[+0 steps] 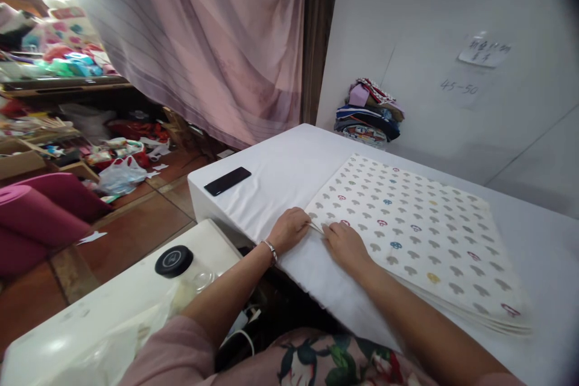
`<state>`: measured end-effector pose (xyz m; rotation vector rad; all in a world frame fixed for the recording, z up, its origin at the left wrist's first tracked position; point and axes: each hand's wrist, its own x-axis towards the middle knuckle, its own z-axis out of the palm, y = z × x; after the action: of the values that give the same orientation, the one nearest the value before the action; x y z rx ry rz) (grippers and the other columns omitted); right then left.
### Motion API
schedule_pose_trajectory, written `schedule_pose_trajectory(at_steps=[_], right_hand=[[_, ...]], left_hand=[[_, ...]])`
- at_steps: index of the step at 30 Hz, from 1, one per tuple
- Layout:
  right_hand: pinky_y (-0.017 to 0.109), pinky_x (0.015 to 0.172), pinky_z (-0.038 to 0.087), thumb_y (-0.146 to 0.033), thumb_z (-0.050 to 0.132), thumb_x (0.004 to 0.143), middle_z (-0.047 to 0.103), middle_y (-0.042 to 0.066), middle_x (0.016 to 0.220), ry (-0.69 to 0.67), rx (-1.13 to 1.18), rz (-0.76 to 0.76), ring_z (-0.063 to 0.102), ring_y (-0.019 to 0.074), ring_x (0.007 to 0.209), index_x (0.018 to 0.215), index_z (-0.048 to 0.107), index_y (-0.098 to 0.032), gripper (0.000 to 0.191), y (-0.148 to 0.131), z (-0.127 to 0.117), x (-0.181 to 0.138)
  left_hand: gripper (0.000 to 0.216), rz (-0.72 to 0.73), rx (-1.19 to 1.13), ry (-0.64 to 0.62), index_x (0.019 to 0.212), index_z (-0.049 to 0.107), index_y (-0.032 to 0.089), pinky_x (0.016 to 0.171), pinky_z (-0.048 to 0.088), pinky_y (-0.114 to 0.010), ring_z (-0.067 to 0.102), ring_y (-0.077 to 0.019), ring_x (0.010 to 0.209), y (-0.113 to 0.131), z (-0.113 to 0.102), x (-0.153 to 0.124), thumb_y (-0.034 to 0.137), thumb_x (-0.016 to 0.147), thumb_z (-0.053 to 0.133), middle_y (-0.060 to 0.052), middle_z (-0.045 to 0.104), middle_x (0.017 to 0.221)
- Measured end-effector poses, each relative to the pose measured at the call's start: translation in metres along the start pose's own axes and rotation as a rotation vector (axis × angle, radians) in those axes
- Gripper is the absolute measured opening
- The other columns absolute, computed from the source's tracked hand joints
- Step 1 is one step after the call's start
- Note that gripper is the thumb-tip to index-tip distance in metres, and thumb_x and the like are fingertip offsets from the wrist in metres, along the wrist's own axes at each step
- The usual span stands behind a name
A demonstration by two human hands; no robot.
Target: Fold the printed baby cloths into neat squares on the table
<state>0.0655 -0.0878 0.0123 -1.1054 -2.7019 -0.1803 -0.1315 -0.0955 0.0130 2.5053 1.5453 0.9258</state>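
Head view: left hand [289, 230] and right hand [346, 245] near each other, fingers of both pinching edge of mushroom-print fabric [420, 235] at its near left corner. Fabric lies flat, layered, on right part of white-covered counter [278, 172]. Dark phone [227, 181] at counter's left edge. Folded cloth pile [368, 114] at far side, beside wall [420, 24]. Bracelet [270, 251] on left wrist.
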Motion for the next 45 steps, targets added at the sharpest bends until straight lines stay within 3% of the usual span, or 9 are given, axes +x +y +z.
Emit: schedule_pose_trajectory(at_steps=[11,17,25,29,33,36,38,40,45], right_hand=[[0.034,0.08,0.036,-0.012,0.036,0.088,0.058,0.009,0.093,-0.115,-0.057,0.024,0.052,0.0214,0.086,0.113,0.054,-0.015,0.031,0.0,-0.003,0.009],[0.033,0.076,0.038,-0.012,0.037,0.087,0.058,0.009,0.092,-0.094,-0.072,-0.006,0.051,0.0211,0.084,0.112,0.054,-0.015,0.03,-0.002,-0.004,0.01],[0.031,0.077,0.039,-0.004,0.035,0.081,0.053,0.011,0.113,-0.125,-0.017,0.055,0.048,0.0216,0.099,0.129,0.039,-0.018,0.051,0.027,-0.009,-0.025],[0.027,0.075,0.038,-0.007,0.034,0.082,0.055,0.009,0.11,-0.184,0.103,0.168,0.05,0.019,0.096,0.124,0.045,-0.018,0.045,0.039,-0.019,-0.04],[0.024,0.074,0.037,-0.009,0.037,0.082,0.056,0.006,0.1,-0.2,0.208,0.196,0.05,0.0154,0.09,0.101,0.055,-0.017,0.027,0.042,-0.028,-0.039],[0.023,0.075,0.036,-0.011,0.039,0.084,0.056,0.005,0.094,-0.191,0.22,0.163,0.049,0.0146,0.09,0.09,0.056,-0.017,0.02,0.041,-0.029,-0.035],[0.024,0.075,0.036,-0.013,0.039,0.085,0.056,0.004,0.093,-0.186,0.215,0.156,0.048,0.0147,0.091,0.09,0.056,-0.017,0.018,0.042,-0.027,-0.034],[0.024,0.074,0.035,-0.014,0.04,0.086,0.056,0.004,0.092,-0.177,0.211,0.152,0.048,0.0147,0.09,0.09,0.056,-0.018,0.016,0.042,-0.025,-0.033],[0.023,0.072,0.035,-0.018,0.043,0.086,0.055,0.003,0.09,-0.171,0.195,0.156,0.048,0.0146,0.089,0.085,0.055,-0.018,0.012,0.044,-0.022,-0.033]], left_hand=[[0.031,-0.014,0.068,-0.059,0.102,0.055,0.02,0.083,0.042,-0.029,0.05,-0.0167,0.095,-0.001,0.005,-0.001,0.008,0.074,0.048,-0.004,0.06,0.097],[0.023,-0.148,0.185,-0.068,0.09,0.059,0.021,0.074,0.043,-0.029,0.05,-0.0179,0.09,0.004,0.002,0.0,0.01,0.075,0.046,-0.003,0.057,0.094],[0.026,-0.254,0.103,-0.138,0.09,0.062,0.022,0.072,0.042,-0.025,0.054,-0.0148,0.088,0.004,0.0,0.004,0.011,0.075,0.044,-0.001,0.058,0.095],[0.028,-0.261,0.088,-0.139,0.093,0.062,0.023,0.073,0.042,-0.026,0.054,-0.0149,0.088,0.005,0.0,0.004,0.011,0.075,0.044,-0.001,0.058,0.098],[0.034,-0.192,0.142,-0.062,0.103,0.057,0.021,0.079,0.041,-0.029,0.05,-0.0178,0.095,0.012,0.0,0.004,0.009,0.073,0.048,-0.004,0.055,0.105],[0.022,-0.044,0.207,-0.036,0.097,0.057,0.019,0.081,0.039,-0.033,0.047,-0.0196,0.095,0.026,0.001,0.004,0.014,0.078,0.049,-0.007,0.054,0.105],[0.014,0.087,0.232,-0.101,0.085,0.059,0.019,0.077,0.038,-0.033,0.048,-0.0188,0.09,0.037,0.003,0.005,0.018,0.083,0.045,-0.006,0.055,0.097],[0.02,0.181,0.258,-0.192,0.075,0.058,0.019,0.073,0.036,-0.032,0.048,-0.0175,0.082,0.047,0.008,0.007,0.02,0.086,0.042,-0.004,0.056,0.086],[0.019,0.184,0.299,-0.27,0.082,0.06,0.019,0.068,0.034,-0.032,0.047,-0.0174,0.078,0.057,0.022,0.015,0.021,0.087,0.042,-0.004,0.055,0.081]])
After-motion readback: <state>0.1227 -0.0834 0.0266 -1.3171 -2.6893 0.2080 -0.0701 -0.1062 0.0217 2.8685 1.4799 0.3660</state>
